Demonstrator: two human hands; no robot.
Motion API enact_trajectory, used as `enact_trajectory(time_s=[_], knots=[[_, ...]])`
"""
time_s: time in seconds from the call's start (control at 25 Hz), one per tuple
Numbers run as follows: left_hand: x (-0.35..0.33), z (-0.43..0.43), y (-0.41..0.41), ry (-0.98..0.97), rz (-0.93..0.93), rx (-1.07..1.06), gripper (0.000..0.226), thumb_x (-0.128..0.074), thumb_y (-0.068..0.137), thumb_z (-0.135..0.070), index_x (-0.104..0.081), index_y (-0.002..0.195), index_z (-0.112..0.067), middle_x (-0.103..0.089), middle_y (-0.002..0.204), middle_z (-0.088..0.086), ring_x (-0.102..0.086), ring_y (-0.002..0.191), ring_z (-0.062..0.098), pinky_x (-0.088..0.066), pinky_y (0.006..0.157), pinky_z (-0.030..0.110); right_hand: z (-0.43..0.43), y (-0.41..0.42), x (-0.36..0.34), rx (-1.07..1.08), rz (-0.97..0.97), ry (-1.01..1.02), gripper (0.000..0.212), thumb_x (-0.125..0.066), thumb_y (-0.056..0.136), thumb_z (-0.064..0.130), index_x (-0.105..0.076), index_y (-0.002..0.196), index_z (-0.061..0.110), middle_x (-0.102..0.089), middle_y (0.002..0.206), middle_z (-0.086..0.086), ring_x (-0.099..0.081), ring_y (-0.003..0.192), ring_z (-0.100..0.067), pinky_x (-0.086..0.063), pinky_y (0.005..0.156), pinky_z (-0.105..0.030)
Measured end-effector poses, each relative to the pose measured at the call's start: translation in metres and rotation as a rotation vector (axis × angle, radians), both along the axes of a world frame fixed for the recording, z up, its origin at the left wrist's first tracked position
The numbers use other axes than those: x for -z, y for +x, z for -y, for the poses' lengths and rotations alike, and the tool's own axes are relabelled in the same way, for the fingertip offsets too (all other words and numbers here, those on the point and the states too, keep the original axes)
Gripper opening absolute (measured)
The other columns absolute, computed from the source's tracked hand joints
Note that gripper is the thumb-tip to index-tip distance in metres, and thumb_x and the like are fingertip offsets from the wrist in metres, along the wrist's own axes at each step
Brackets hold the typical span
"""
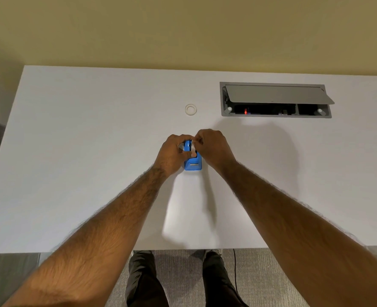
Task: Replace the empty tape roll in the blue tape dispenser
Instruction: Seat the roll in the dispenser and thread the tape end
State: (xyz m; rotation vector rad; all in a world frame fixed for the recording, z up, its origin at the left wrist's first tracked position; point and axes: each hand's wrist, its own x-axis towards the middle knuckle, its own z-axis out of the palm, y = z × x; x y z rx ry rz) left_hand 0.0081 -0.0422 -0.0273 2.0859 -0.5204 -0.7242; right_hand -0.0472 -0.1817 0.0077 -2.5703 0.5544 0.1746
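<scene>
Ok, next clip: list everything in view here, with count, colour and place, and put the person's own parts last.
tape dispenser: one, blue, on the table at centre, between both hands
tape roll: one, pale, at the dispenser's far end under the fingers, mostly hidden
empty tape ring: one, clear-white, lying flat beyond the dispenser, apart from it
table: one, white
cable box: one, grey, set in the table at far right, lid propped open
cable: one, black, on the floor below the table edge
left hand: gripping the dispenser's left side
right hand: fingers pinching at the roll
legs: two, dark trousers, below the table
</scene>
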Motion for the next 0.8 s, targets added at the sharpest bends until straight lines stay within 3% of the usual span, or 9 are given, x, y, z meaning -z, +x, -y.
enact_trajectory(time_s=[0.28, 0.52, 0.8], knots=[[0.000, 0.000, 0.003, 0.013, -0.027, -0.015, 0.042, -0.081, 0.080, -0.023, -0.069, 0.120, -0.026, -0.065, 0.116, 0.001, -0.060, 0.108, 0.023, -0.049, 0.103, 0.044, 0.009, -0.002, -0.003, 0.038, 0.024, 0.155, 0.021, -0.054, 0.094, 0.021, -0.070, 0.093, 0.007, -0.071, 0.086, -0.008, -0.062, 0.074, -0.018, -0.051, 0.074, -0.028], [0.001, 0.001, 0.003, 0.005, -0.021, -0.012, 0.042, -0.083, 0.079, -0.023, -0.068, 0.117, -0.030, -0.057, 0.101, -0.017, -0.062, 0.101, 0.023, -0.050, 0.099, 0.040, -0.003, -0.004, -0.006, -0.172, 0.021, -0.164, 0.016, -0.055, 0.094, 0.018, -0.065, 0.085, 0.009, -0.050, 0.073, -0.002, -0.053, 0.067, -0.018, -0.042, 0.063, -0.027], [0.000, -0.002, 0.002, -0.047, 0.049, 0.016, 0.036, -0.080, 0.080, -0.022, -0.071, 0.114, -0.025, -0.057, 0.094, -0.027, -0.059, 0.097, 0.019, -0.048, 0.090, 0.031, -0.006, 0.006, -0.010, -0.199, 0.003, -0.139, 0.011, -0.062, 0.090, 0.017, -0.061, 0.088, 0.006, -0.051, 0.077, -0.006, -0.049, 0.068, -0.016, -0.038, 0.066, -0.025]])
